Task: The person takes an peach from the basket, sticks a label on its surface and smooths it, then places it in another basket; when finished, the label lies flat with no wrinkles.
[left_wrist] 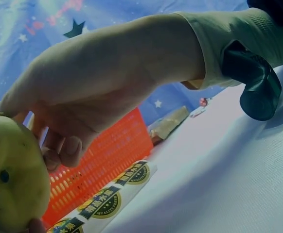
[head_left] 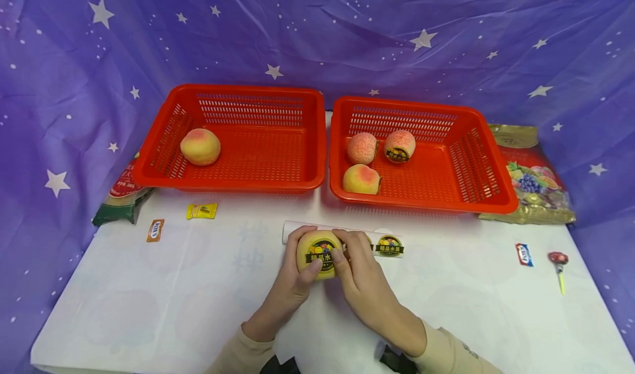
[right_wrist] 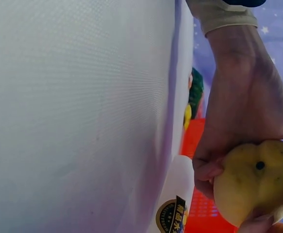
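Observation:
A yellow peach (head_left: 303, 253) is held between both hands over the front middle of the table. On its face sits a round black-and-gold label (head_left: 321, 251) with fruit pictures. My left hand (head_left: 292, 283) grips the left side, its thumb on the label's lower edge. My right hand (head_left: 364, 280) holds the right side, thumb tip at the label. In the right wrist view the peach (right_wrist: 251, 189) shows its dark-dotted end. Just behind the hands lies a white roll of labels (head_left: 389, 246), partly covered by the right hand.
Behind stand two red baskets. The left basket (head_left: 258, 184) has one peach (head_left: 200, 147); the right basket (head_left: 426, 202) has three fruits, two of them speckled pink. Wrapped candies (head_left: 202, 211) and a lollipop (head_left: 558, 258) lie toward the sides, with snack bags (head_left: 536, 181) beside the baskets.

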{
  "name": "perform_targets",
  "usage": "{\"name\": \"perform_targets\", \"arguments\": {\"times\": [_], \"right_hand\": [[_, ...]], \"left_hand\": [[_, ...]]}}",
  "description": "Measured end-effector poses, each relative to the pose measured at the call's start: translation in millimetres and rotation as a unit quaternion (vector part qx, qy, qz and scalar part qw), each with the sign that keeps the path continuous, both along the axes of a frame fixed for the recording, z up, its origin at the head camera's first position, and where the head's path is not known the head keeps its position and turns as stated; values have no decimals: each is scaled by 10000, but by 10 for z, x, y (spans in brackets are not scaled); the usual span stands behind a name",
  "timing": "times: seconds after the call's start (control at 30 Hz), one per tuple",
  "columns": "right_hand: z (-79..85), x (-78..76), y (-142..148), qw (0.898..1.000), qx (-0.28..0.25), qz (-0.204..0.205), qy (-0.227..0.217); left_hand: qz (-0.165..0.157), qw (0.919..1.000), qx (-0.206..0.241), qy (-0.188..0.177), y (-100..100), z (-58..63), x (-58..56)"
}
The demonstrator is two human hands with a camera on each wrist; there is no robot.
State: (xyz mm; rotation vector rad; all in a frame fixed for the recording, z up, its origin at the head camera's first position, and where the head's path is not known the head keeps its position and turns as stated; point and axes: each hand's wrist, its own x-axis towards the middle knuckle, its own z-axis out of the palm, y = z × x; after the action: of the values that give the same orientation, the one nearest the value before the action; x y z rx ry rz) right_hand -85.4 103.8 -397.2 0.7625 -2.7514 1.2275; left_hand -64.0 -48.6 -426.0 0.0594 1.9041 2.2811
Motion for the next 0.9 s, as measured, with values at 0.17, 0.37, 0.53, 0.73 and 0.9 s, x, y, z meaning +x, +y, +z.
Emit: {"name": "perform_targets", "arguments": {"times": [0.17, 0.37, 0.53, 0.73, 0.9], "right_hand": [[-2, -6, -13, 9997, 57, 29, 243], [58, -70, 38, 9998, -166, 38, 74], [145, -154, 152, 9988, -249, 250, -329], [245, -242, 292, 9933, -132, 915, -689], [291, -327, 386, 9869, -104, 1609, -59]], "left_hand": [[61, 9999, 58, -121, -11, 0, 4], [-6, 9996, 132, -263, -27, 27, 10], [-231, 9979, 500, -337, -15, 56, 26], [-410, 9975, 541, -177, -70, 140, 20], [-366, 9970, 654, -214, -85, 125, 4]]}}
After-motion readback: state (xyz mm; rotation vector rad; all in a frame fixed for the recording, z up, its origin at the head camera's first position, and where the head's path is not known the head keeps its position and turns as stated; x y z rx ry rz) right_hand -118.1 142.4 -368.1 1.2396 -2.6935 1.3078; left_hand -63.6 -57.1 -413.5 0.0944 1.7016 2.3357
